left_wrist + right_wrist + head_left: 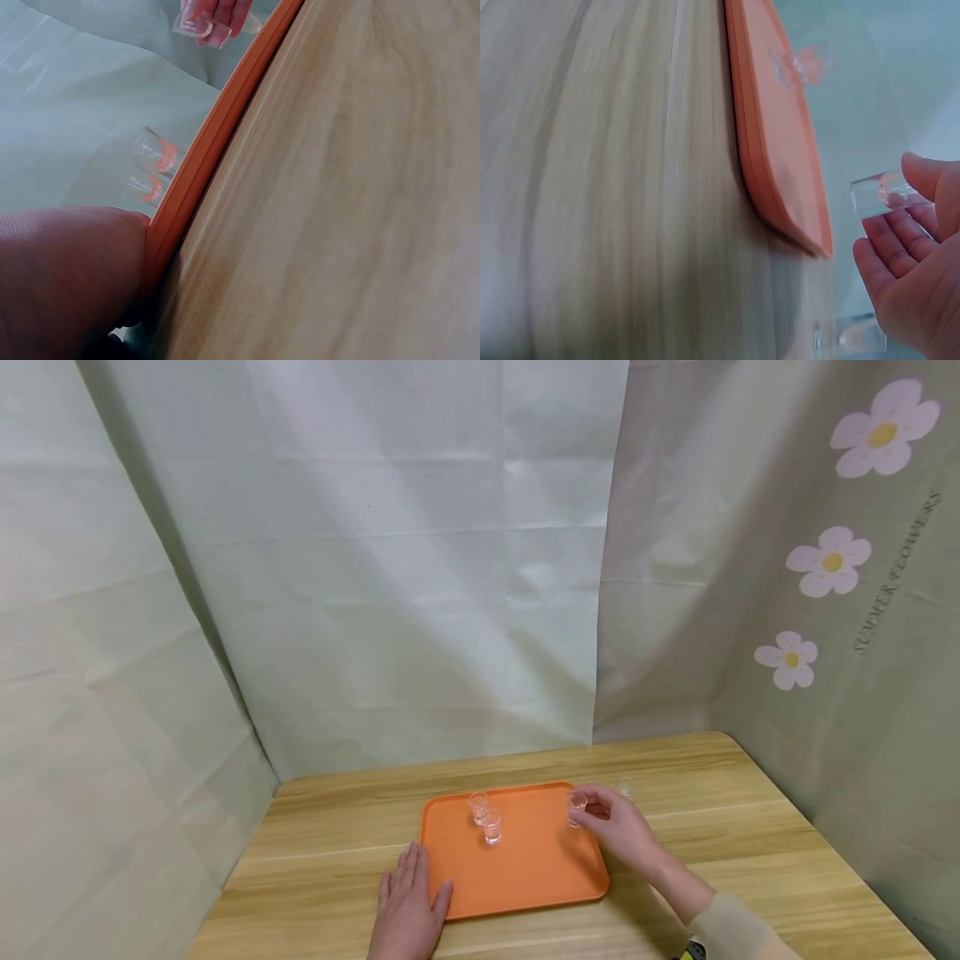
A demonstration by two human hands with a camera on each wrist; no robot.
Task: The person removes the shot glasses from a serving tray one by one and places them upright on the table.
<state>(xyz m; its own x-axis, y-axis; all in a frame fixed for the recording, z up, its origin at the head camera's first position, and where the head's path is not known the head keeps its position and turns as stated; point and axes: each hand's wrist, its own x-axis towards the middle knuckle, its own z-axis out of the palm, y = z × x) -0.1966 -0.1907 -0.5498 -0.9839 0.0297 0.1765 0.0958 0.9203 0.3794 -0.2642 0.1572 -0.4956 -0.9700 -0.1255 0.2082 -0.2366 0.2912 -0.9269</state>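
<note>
My right hand [617,827] pinches a small clear shot glass [576,808] between thumb and fingers, over the right side of an orange tray [525,877]. In the right wrist view that glass [885,193] is held clear of the tray, its wall see-through. Two more shot glasses, one [478,807] slightly behind the other [492,827], stand upright on the tray's left half. My left hand [411,906] lies with straight fingers along the tray's front left edge, its thumb at the rim. Another clear glass [626,787] stands on the table just beyond my right hand.
The tray lies on a wood-grain table [337,843]. Pale green cloth [420,610] hangs behind and along both sides, with printed white flowers [831,562] on the right. The table's right edge runs close to the cloth.
</note>
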